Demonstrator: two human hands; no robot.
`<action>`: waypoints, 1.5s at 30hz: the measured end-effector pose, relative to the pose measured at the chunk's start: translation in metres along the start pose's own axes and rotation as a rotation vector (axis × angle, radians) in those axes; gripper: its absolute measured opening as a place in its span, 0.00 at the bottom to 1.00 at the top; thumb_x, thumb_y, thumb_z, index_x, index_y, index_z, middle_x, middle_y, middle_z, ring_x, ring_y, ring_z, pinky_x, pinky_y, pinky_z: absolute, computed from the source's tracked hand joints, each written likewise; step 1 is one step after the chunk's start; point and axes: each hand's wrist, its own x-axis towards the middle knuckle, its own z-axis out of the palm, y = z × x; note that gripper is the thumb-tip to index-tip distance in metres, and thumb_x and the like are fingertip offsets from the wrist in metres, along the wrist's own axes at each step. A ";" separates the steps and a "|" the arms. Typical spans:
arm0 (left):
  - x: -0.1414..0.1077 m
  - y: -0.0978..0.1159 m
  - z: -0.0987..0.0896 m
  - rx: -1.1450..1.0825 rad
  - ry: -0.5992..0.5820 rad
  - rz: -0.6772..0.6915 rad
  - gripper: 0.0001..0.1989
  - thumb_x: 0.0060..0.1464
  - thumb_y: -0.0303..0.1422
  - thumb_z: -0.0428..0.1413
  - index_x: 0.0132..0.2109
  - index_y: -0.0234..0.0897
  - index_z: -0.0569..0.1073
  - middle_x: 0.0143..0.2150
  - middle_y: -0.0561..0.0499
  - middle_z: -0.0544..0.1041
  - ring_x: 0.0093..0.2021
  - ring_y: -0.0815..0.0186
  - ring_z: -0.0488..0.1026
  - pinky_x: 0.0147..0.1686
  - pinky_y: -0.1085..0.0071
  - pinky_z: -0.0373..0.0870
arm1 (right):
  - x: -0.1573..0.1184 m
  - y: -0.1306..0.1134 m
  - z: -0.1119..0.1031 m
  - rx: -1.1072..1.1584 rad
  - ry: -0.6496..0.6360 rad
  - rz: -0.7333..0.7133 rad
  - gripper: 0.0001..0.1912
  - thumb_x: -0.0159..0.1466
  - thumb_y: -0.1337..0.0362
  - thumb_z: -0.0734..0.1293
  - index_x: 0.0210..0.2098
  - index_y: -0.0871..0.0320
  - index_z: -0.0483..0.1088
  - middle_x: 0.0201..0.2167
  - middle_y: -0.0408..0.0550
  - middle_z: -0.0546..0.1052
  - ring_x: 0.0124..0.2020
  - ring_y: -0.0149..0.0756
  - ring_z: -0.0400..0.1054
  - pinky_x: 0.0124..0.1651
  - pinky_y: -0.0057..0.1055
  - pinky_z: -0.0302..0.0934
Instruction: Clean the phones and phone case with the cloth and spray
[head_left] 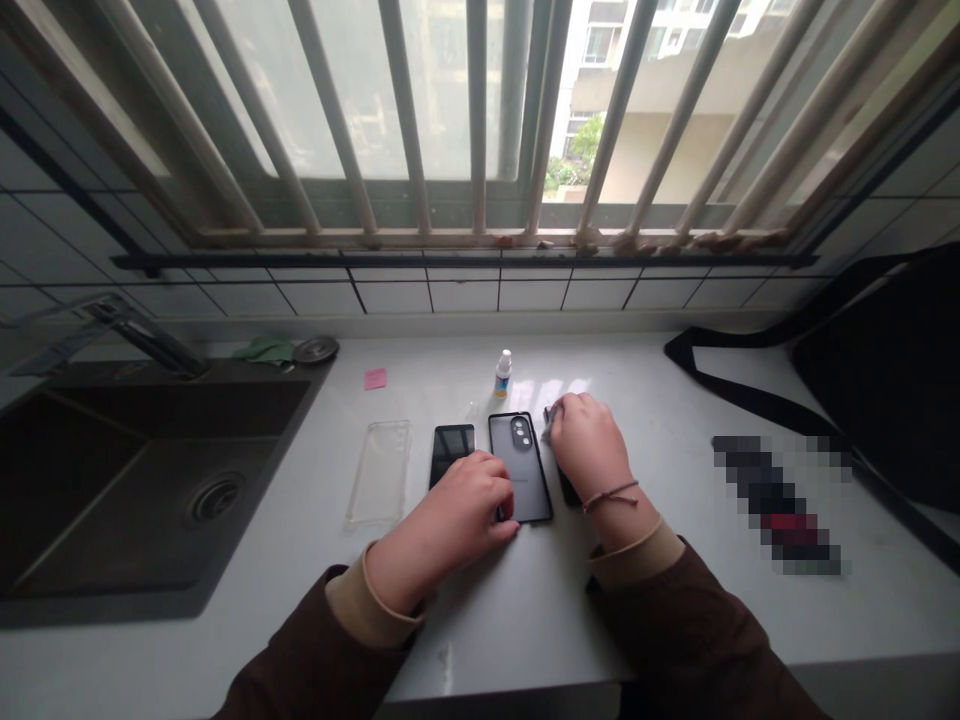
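Leaning over a white desk [600,620] beneath a barred window [480,120], the person curls left fingers [487,490] over the edge of a black phone case [523,450], right fingers [561,410] pinching a small cloth [549,425] beside it (dark sink [150,480] nearby).

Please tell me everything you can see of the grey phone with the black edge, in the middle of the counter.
The phone lies flat on the white counter, back up, its long side running away from the person. The back looks matte grey inside a glossy black frame, possibly a case, with a round camera bump near the top. The left hand rests its fingers over the lower left edge. A black phone lies just to its left.
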 end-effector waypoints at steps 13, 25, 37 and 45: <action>0.029 0.035 0.027 0.291 0.161 0.096 0.12 0.62 0.40 0.65 0.45 0.36 0.78 0.50 0.42 0.78 0.57 0.48 0.72 0.64 0.47 0.65 | 0.017 0.018 0.014 -0.014 -0.051 0.087 0.14 0.76 0.68 0.57 0.49 0.61 0.75 0.48 0.59 0.80 0.50 0.49 0.74 0.53 0.37 0.61; 0.055 0.044 0.042 0.287 0.089 0.013 0.12 0.61 0.38 0.66 0.47 0.35 0.78 0.47 0.42 0.81 0.56 0.48 0.72 0.66 0.44 0.63 | 0.017 0.022 0.019 -0.040 -0.034 0.078 0.15 0.77 0.67 0.56 0.49 0.63 0.74 0.49 0.63 0.77 0.51 0.53 0.72 0.54 0.41 0.63; 0.048 0.041 0.054 0.160 0.162 0.057 0.03 0.66 0.29 0.60 0.45 0.37 0.77 0.46 0.42 0.82 0.61 0.48 0.71 0.67 0.44 0.63 | 0.016 0.024 -0.001 0.234 0.139 0.123 0.15 0.75 0.65 0.57 0.48 0.60 0.75 0.46 0.59 0.71 0.37 0.44 0.70 0.46 0.39 0.65; 0.047 0.045 0.041 -0.597 0.375 -0.131 0.22 0.57 0.34 0.69 0.53 0.41 0.68 0.51 0.44 0.77 0.54 0.54 0.75 0.55 0.55 0.74 | 0.020 0.036 -0.017 0.526 0.273 0.130 0.16 0.72 0.60 0.60 0.43 0.57 0.78 0.41 0.55 0.77 0.42 0.46 0.72 0.52 0.42 0.64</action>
